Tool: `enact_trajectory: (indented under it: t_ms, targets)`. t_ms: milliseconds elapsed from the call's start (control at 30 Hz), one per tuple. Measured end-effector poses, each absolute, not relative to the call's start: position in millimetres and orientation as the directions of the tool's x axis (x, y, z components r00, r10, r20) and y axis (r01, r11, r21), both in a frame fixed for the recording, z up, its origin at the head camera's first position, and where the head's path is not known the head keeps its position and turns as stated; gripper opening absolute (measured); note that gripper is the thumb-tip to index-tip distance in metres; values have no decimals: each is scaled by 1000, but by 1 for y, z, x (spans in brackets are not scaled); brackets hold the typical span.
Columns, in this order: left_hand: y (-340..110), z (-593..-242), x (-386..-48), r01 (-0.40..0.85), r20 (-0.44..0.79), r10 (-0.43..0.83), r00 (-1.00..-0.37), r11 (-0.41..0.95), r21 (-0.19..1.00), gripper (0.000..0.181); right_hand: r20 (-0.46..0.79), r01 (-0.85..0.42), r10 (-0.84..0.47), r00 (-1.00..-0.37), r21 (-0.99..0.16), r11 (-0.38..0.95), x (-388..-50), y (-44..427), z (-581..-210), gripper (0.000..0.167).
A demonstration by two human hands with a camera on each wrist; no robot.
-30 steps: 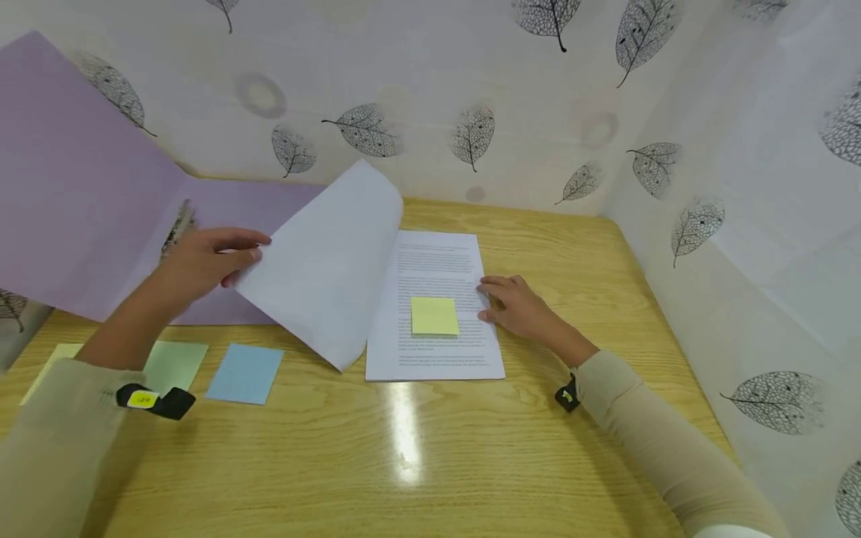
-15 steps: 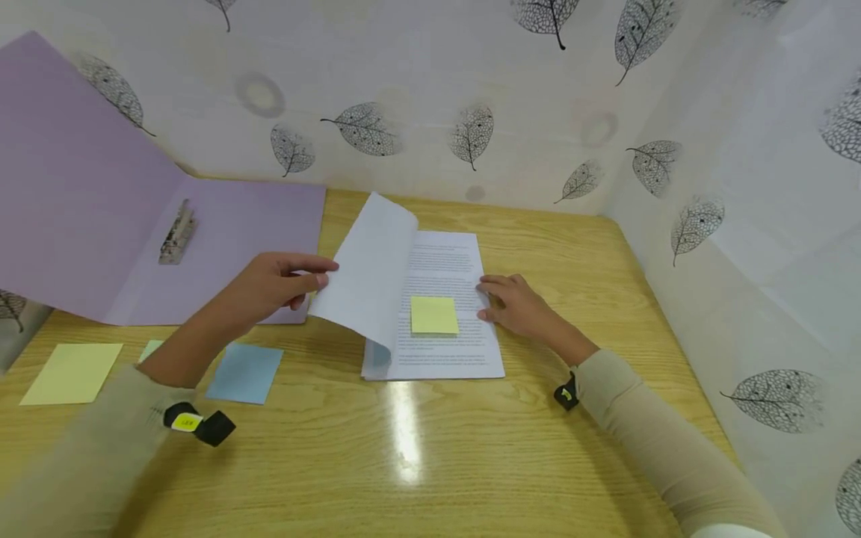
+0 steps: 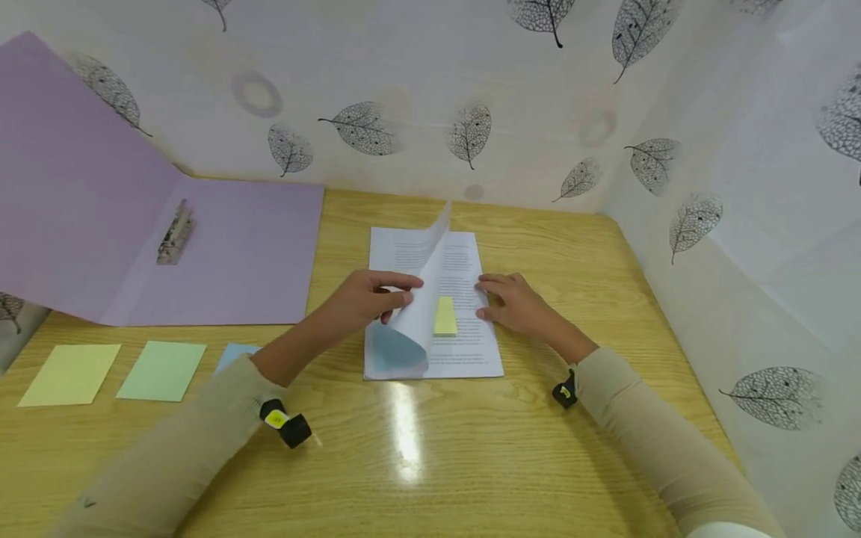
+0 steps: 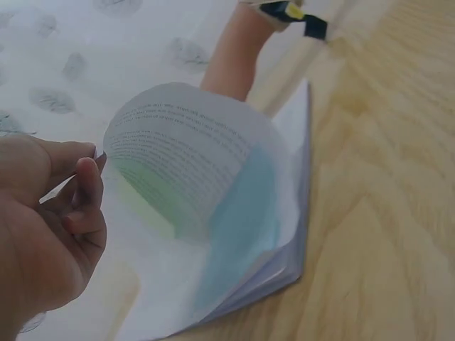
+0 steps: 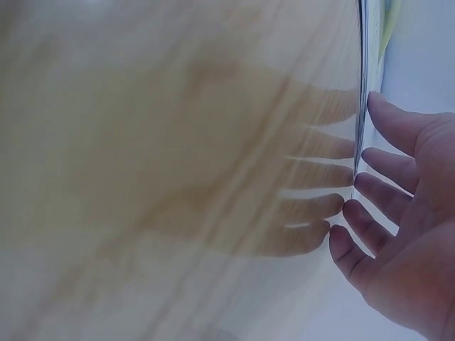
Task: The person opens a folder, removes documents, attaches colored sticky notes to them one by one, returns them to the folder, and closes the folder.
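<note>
In the head view, a stack of printed paper (image 3: pixel 464 359) lies at the middle of the table. My left hand (image 3: pixel 377 299) pinches the edge of a sheet of paper (image 3: pixel 420 317), which curves up over the stack. A yellow sticky note (image 3: pixel 445 317) on the stack is partly covered by this sheet. Under the curl shows a bluish patch (image 4: pixel 245 213); which sheet it lies on, I cannot tell. My right hand (image 3: pixel 514 302) touches the right edge of the stack with its fingertips, plain too in the right wrist view, where the paper edge (image 5: pixel 362 71) runs past them.
An open purple folder (image 3: pixel 249 254) with a metal clip (image 3: pixel 176 233) lies at the left. In front of it are a yellow note (image 3: pixel 69 375), a green note (image 3: pixel 161 371) and a blue note (image 3: pixel 235 354) partly behind the left sleeve. Leaf-patterned covering (image 3: pixel 403 67) stands behind the table.
My left hand has moved right from over the folder, bringing the pinched sheet across the stack. The sheet now covers part of the yellow sticky note. The right hand has stayed at the stack's edge.
</note>
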State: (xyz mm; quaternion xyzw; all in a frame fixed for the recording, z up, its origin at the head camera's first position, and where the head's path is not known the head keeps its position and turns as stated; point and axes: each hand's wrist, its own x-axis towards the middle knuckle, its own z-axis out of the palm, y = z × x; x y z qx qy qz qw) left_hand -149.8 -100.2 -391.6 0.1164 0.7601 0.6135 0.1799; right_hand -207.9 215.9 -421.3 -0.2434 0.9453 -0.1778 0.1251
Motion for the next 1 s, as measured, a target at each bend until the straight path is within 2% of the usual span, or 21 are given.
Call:
enact_trajectory:
  t_ms: [200, 433, 633, 800, 900, 1000]
  targets:
    - [-67, -411, -152, -34, -139, 475, -869, 222, 974, 28, -128, -410, -508, -852, -441, 798, -212, 218, -424, 54]
    - [-44, -428, -150, -49, -153, 516, -843, 210, 977, 29, -25, -430, -553, -833, -602, 673, -218, 218, -423, 40]
    - [-33, -440, -151, -60, -166, 541, -825, 209, 976, 35, -136, -296, -483, -865, -639, 710, -218, 217, -419, 57]
    - [-33, -442, -151, -32, -151, 546, -824, 221, 975, 35, -153, -271, -472, -868, -649, 710, -219, 217, -420, 58]
    - [-41, -440, -154, 2, -117, 515, -849, 226, 974, 32, -148, -286, -463, -874, -614, 736, -221, 217, -425, 62]
    - [-57, -436, -160, 19, -99, 431, -897, 263, 965, 32, -159, -294, -439, -884, -542, 787, -219, 217, -428, 71]
